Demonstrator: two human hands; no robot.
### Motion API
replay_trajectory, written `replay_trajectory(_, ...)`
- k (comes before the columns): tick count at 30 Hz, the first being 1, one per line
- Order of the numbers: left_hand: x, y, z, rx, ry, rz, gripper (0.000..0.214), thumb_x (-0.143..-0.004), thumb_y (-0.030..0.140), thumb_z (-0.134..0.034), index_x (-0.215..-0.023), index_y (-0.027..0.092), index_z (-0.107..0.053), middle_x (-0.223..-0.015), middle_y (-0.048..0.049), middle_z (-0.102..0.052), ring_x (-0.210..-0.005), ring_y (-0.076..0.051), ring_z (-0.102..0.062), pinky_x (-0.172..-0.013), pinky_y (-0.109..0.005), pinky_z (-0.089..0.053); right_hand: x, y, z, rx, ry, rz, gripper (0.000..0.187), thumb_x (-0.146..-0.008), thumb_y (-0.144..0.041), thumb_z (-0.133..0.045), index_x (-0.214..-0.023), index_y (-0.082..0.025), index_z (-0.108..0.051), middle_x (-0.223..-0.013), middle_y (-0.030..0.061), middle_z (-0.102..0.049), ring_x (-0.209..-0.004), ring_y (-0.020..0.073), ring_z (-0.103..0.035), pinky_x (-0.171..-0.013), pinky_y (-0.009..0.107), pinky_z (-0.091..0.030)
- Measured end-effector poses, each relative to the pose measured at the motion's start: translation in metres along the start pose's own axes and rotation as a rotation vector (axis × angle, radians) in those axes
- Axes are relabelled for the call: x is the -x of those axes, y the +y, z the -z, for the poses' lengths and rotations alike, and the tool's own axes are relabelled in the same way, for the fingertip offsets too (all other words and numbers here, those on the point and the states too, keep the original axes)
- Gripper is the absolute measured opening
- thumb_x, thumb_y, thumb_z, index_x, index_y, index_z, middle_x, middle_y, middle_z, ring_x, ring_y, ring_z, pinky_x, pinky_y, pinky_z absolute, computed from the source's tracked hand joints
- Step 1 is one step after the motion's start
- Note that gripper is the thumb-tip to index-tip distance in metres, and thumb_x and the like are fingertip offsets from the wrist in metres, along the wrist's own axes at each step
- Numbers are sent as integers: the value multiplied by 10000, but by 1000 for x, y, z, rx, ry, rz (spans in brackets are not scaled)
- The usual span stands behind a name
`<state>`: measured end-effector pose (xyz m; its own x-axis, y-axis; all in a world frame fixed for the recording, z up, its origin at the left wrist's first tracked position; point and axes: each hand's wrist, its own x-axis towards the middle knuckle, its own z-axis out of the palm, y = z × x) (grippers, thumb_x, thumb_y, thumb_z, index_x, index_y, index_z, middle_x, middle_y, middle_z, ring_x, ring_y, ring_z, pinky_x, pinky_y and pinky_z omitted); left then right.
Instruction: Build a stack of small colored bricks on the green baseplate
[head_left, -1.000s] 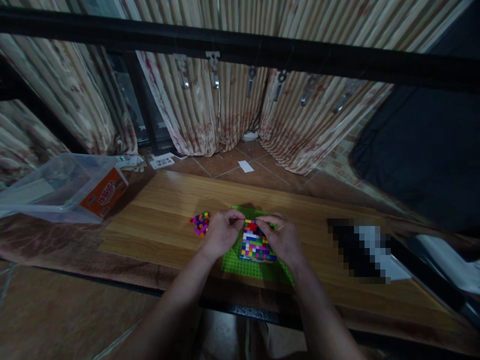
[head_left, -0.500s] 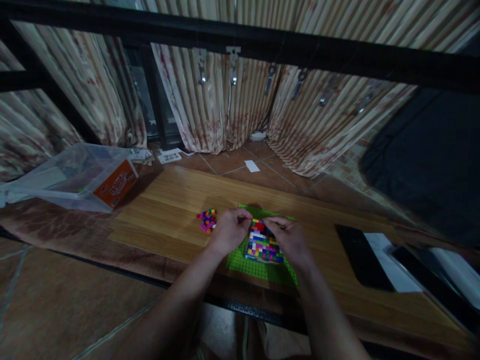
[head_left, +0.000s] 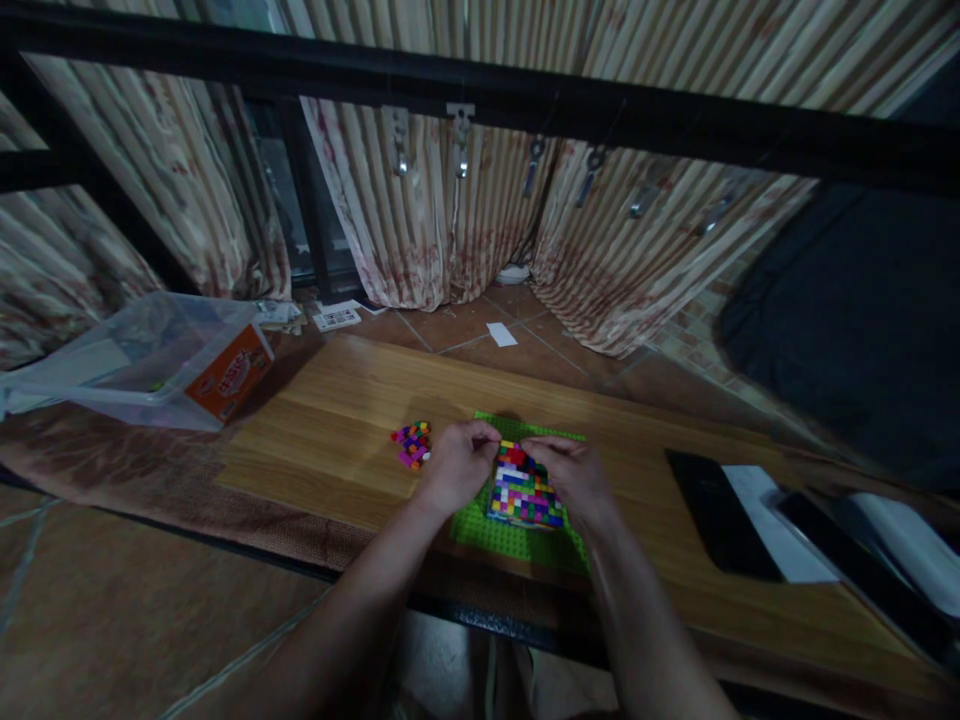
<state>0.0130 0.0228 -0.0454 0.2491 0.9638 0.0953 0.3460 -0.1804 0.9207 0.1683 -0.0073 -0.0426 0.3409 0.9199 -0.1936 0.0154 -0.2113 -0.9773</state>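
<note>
A block built of many-coloured toy bricks [head_left: 521, 498] stands on a green studded baseplate [head_left: 480, 535] in the middle of the wooden board. My left hand [head_left: 455, 465] is at the block's far left corner, thumb and forefinger pinched beside a yellow brick [head_left: 508, 444]. At the far right corner, my right hand [head_left: 574, 475] has its fingers pressed together near the same edge. Whatever lies between the fingertips of either hand is too small to make out. Left of my left hand, a small pile of loose bricks [head_left: 412, 445] lies on the board.
A clear plastic box [head_left: 142, 385] with an orange label stands at the left. On the right lie a black flat object [head_left: 720, 515], a white sheet [head_left: 780, 520] and a dark slab-like device [head_left: 862, 560]. The wooden board [head_left: 315, 430] lies under it all; curtains [head_left: 412, 230] hang behind.
The whole view has shifted slightly. Both hands stay at the far edge of the brick block, with fingers still pinched; little else differs.
</note>
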Motion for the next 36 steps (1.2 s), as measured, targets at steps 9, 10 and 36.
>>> replay_trajectory(9, -5, 2, 10, 329, 53, 43, 88, -732, 139, -626, -802, 146, -678, -707, -9, -684, -675, -133, -638, -683, -246, -495, 7, -2, 6, 18, 48, 181, 288, -702, -457, -692, -794, -190, -746, -790, 43, -743, -759, 207, -657, -728, 325, -482)
replay_trajectory(10, -5, 4, 10, 376, 50, 33, 88, -730, 152, -639, -810, 145, -676, -715, -8, -685, -676, -128, -638, -688, -244, -498, 9, -4, 5, 20, 43, 219, 291, -726, -460, -675, -818, -194, -746, -825, 48, -745, -787, 211, -659, -747, 334, -483)
replay_trajectory(36, -3, 5, 0, 198, 96, -51, 152, -787, 252, -616, -883, 166, -695, -846, -37, -721, -782, -153, -650, -730, -247, -503, 9, -10, 21, 249, -16, 467, 164, -778, -350, -626, -779, -213, -716, -898, 53, -702, -891, 211, -620, -861, 355, -448)
